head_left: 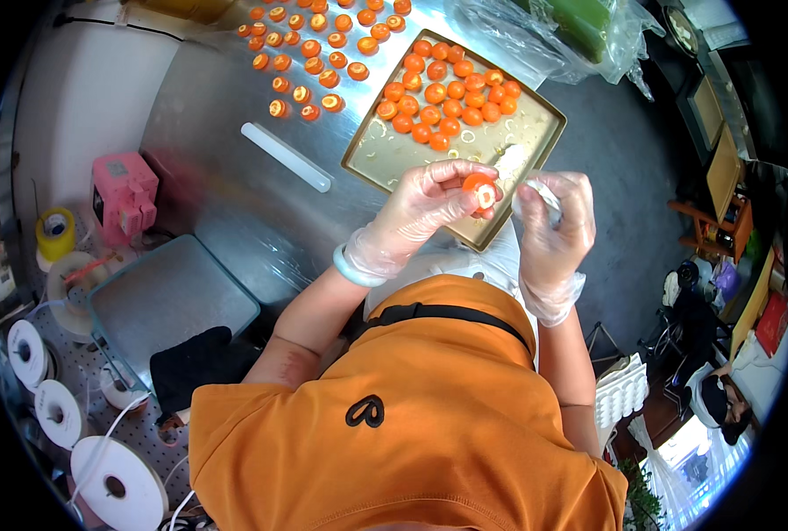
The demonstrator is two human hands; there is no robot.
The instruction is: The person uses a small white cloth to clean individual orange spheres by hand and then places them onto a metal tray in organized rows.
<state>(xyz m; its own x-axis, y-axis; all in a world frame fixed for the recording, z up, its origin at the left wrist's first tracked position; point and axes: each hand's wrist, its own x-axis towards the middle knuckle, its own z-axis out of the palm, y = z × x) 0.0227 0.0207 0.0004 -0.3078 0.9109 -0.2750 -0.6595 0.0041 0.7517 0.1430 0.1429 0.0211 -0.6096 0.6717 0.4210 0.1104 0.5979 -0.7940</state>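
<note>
Both my hands wear clear plastic gloves and are raised over the near edge of a gold-coloured baking tray [385, 164]. Pinched in the fingers of my left hand [416, 203] is an orange-red cherry tomato [480, 191], with a pale ring on the side facing up. Just right of it, my right hand [557, 226] is closed on a small white thing [542, 193], mostly hidden by the fingers. Several plain cherry tomatoes [451, 108] fill the tray's far half. Loose pale rings [467, 137] and a small whitish heap [512, 161] lie nearer.
Rows of cherry tomatoes with pale tops [311, 65] stand on the metal table [199, 115]. A white rod [286, 157] lies left of the tray. Clear plastic wrapping [535, 44] is at the far right. To my left are a pink device [124, 196] and a grey bin [177, 296].
</note>
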